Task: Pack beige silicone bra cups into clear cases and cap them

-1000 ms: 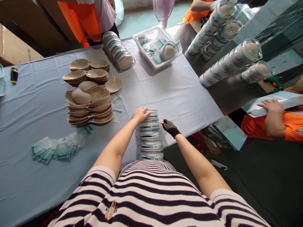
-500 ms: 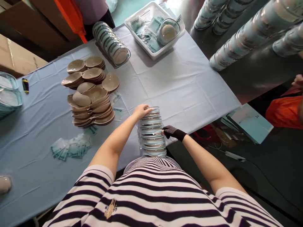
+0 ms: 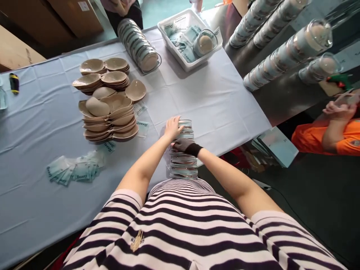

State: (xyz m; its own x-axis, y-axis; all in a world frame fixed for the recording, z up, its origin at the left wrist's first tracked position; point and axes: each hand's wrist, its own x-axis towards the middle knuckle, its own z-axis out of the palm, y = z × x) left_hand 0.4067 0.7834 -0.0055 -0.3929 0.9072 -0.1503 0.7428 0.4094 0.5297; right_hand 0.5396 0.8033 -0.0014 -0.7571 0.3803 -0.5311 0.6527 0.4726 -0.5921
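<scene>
Bare cloth beyond stack; cup piles block left.

Only readable print I can spot is on the small pale teal paper sachets fanned out on the light blue tablecloth, at about 9 o'clock from the stack of clear round plastic cases. They carry one script word, looks like "Beauty", though it's tiny. Same word on a loose teal sachet just beside the beige cup pile, and on the ones in the white plastic basket at 12 o'clock. The emblem on the striped shirt is unreadable.
</scene>
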